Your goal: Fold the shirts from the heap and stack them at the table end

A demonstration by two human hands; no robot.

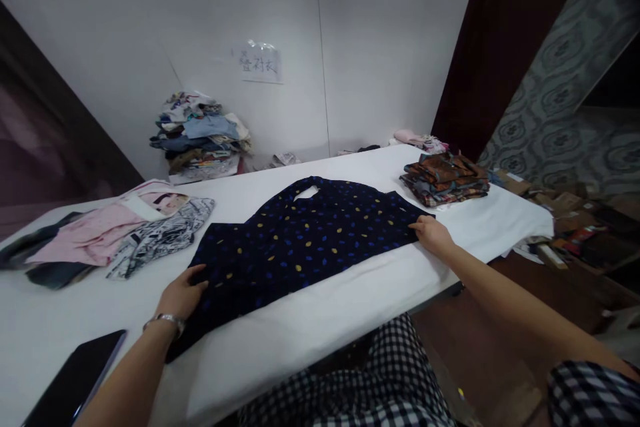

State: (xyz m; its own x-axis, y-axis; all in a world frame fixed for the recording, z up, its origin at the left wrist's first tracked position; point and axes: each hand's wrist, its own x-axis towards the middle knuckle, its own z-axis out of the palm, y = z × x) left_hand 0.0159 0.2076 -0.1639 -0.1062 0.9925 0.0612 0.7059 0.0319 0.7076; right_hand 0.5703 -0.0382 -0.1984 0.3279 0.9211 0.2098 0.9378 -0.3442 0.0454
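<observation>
A dark navy shirt (300,233) with blue and yellow spots lies spread across the white-covered table, its collar opening toward the far side. My right hand (434,235) pinches the shirt's right edge between thumb and fingers. At the opposite end, my left hand (183,290), with a bracelet on the wrist, rests on the shirt's left edge. Its fingers are apart and lie against the dark cloth; the fingertips are partly lost against it.
Pink and patterned garments (125,227) lie loosely at left. A folded stack of brown patterned clothes (444,179) sits at right. Behind stands a tall clothes pile (203,133) by the wall. A dark flat device (75,377) lies at front left. Boxes (570,213) crowd the right side.
</observation>
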